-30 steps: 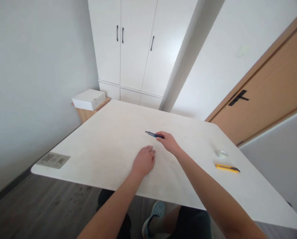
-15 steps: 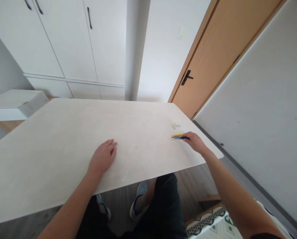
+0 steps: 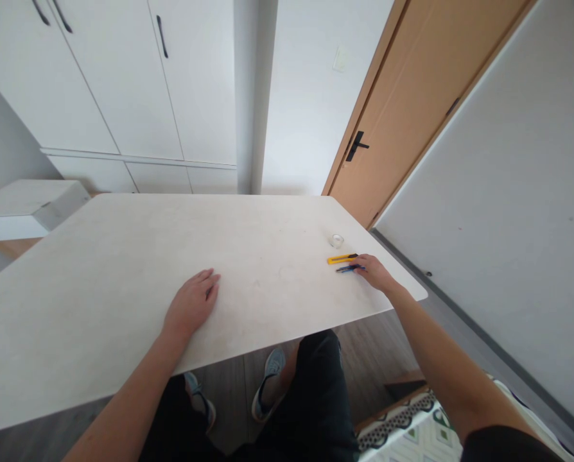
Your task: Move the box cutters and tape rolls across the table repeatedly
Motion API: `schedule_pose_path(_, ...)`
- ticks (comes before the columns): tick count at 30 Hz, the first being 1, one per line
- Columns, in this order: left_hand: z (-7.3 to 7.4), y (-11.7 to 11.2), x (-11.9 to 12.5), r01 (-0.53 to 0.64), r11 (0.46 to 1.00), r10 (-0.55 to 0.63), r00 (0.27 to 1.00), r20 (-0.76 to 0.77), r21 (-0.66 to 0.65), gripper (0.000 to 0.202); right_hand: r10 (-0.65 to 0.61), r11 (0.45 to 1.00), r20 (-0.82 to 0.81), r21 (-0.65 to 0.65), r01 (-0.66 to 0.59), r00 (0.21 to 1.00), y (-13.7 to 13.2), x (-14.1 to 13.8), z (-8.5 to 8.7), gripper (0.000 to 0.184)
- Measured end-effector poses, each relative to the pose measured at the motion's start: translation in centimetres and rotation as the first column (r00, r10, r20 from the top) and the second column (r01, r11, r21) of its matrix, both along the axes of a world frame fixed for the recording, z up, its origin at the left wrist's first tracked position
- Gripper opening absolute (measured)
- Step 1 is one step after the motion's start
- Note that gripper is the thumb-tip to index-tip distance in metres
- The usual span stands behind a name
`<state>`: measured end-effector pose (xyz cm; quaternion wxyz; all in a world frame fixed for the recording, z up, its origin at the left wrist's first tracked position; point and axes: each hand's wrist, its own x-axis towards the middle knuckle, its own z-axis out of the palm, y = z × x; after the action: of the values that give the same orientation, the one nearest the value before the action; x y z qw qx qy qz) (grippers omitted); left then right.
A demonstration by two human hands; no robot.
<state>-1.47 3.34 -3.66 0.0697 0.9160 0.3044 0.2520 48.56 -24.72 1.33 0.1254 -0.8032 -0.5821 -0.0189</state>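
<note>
My left hand (image 3: 193, 303) lies palm down on the white table (image 3: 248, 231), its fingers stretched and holding nothing. At the table's right side, my right hand (image 3: 372, 273) has its fingers closed on slim blue pens (image 3: 347, 268), whose dark tips point left. Just beyond them a yellow utility knife (image 3: 338, 260) lies on the tabletop, its dark end close to my fingertips. The fingers hide part of the pens, so their exact number is unclear. A clear roll of tape (image 3: 336, 240) sits a little farther back.
A white box (image 3: 31, 205) stands beyond the table's left edge. White cabinets (image 3: 137, 90) and a wooden door (image 3: 402, 96) are behind the table. A patterned cloth (image 3: 426, 430) covers something at the lower right.
The yellow utility knife, bunched with the blue pens in my right hand before, now lies apart from them on the table. My left hand stays flat; the view has shifted slightly.
</note>
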Motion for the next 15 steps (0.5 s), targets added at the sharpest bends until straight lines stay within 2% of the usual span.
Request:
schedule_pose_path(6,0.0,-0.1,0.0,-0.008,1.000,0.009,1.000,0.007,-0.002,0.050,-0.013,1.000,0.017,-0.020,0.013,1.000,-0.4,0.4,-0.6,0.032)
schedule_pose_path(10,0.0,-0.1,0.0,-0.008,1.000,0.008,1.000,0.004,-0.006,0.050,-0.053,0.997,0.041,0.049,0.051,0.998,-0.5,-0.4,0.4,0.034)
schedule_pose_path(13,0.1,-0.1,0.0,-0.006,1.000,0.006,1.000,0.003,-0.005,0.050,-0.033,0.986,0.037,0.163,0.026,0.999,0.3,-3.1,1.9,0.027)
schedule_pose_path(15,0.0,-0.1,0.0,-0.007,1.000,0.007,1.000,0.003,0.000,0.051,0.057,0.973,-0.016,0.224,-0.052,0.998,1.6,-6.4,2.5,0.020)
